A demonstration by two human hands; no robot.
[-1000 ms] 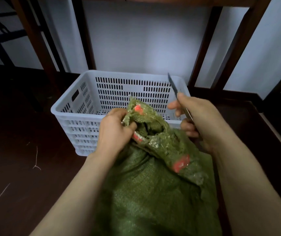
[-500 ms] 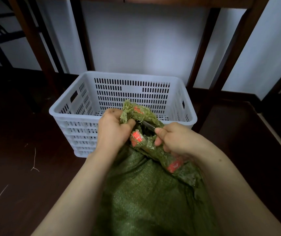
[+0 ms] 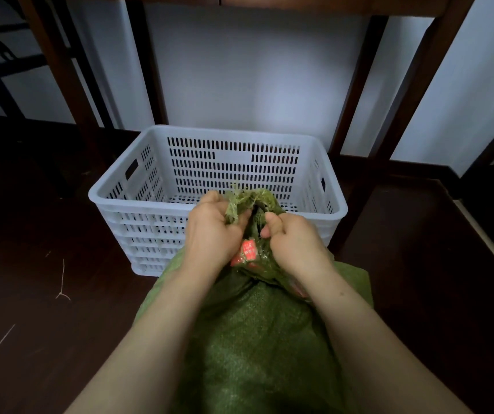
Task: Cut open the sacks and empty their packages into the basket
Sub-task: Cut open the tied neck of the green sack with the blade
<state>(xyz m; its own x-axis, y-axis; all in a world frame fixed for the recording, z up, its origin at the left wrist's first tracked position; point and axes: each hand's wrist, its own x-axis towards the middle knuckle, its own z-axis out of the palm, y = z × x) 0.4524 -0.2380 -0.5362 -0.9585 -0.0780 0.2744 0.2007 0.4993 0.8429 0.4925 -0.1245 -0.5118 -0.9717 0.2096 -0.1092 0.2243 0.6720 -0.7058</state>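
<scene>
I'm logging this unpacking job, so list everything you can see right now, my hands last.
basket: one, white, slotted plastic, on the floor beyond the sack
green sack: one, woven, in the foreground, its bunched neck raised over the basket's near rim
red packages: count unclear, red, showing through the sack's neck between the hands
wooden legs: several, dark brown, behind the basket
wall: one, white, at the back
floor: dark, underneath everything
threads: a few, pale, on the floor at left
left hand: grips the sack's neck
right hand: grips the sack's neck opposite
</scene>
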